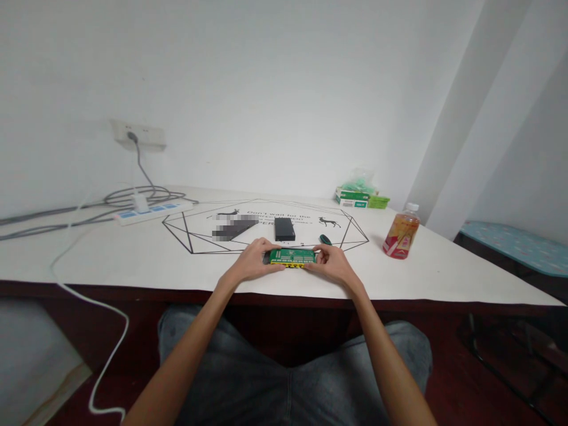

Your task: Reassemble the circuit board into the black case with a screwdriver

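Observation:
A green circuit board [293, 255] with a row of yellow connectors along its near edge is held level between my two hands, close to the table's front edge. My left hand [255, 260] grips its left end, thumb at the near side and fingers behind. At the right end, my right hand [332, 263] pinches it in the same way. Just beyond the board lies a black rectangular box [284, 229]. A small dark oval object with a teal rim [325, 239] rests behind my right hand. Several tiny dark bits lie in front of the black box, too small to name.
A dark, partly blurred-out long object [237, 227] lies left of the box. On the right stands a drink bottle [402, 232]. Green-and-white boxes [352, 197] sit at the back. A power strip [155, 212] with cables is at the left, and a white cable [110, 307] hangs over the edge.

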The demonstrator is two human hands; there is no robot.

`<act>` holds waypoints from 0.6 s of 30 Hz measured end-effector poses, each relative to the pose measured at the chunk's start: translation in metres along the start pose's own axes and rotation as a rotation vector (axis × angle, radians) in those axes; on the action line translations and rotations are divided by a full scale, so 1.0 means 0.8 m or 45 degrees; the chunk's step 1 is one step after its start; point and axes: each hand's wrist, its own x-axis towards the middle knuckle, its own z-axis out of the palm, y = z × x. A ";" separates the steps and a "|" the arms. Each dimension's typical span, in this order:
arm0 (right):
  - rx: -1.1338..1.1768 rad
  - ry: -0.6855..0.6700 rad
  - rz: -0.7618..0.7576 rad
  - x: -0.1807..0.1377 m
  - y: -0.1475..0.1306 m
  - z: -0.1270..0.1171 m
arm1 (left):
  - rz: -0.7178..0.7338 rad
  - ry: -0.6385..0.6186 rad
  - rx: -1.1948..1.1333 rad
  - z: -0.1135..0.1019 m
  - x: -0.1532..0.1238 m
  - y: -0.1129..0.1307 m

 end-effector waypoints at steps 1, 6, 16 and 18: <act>-0.015 -0.003 -0.008 0.000 0.000 0.000 | 0.005 0.012 0.005 0.000 0.000 0.000; -0.071 -0.006 -0.049 -0.001 0.000 0.001 | 0.035 0.080 0.033 0.002 0.001 -0.002; -0.114 -0.013 -0.059 -0.003 0.001 0.000 | 0.008 0.023 0.083 0.001 -0.002 -0.003; -0.115 -0.022 -0.063 -0.003 0.000 -0.001 | 0.005 -0.030 0.079 0.003 -0.001 -0.005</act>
